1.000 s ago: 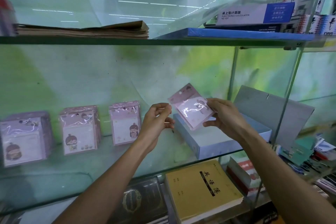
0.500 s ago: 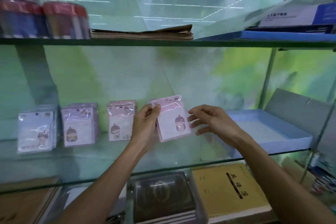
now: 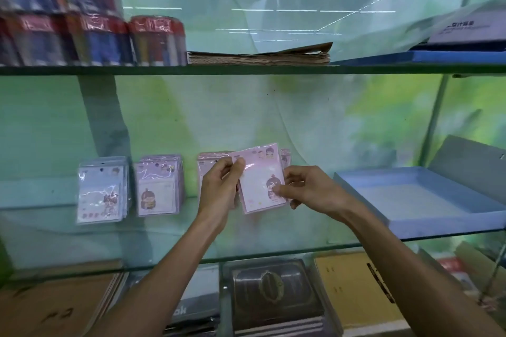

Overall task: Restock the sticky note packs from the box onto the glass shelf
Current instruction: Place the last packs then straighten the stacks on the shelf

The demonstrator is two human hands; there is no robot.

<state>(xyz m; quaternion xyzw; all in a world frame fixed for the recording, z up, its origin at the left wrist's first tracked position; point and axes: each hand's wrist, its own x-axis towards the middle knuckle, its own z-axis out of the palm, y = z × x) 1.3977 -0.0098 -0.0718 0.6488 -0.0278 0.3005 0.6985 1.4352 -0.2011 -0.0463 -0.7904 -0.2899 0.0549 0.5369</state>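
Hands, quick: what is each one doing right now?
Left hand: pinches the pink sticky note pack at its top left corner.
Right hand: pinches the same pack's lower right.

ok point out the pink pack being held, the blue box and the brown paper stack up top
pink pack [image 3: 258, 183]: head view, on its clear front wrapper
blue box [image 3: 438, 220]: head view, on its front wall
brown paper stack [image 3: 260, 58]: head view, on its front edge

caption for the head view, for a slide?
Both hands, left hand and right hand, hold a pink sticky note pack over the glass shelf, blue box to the right.
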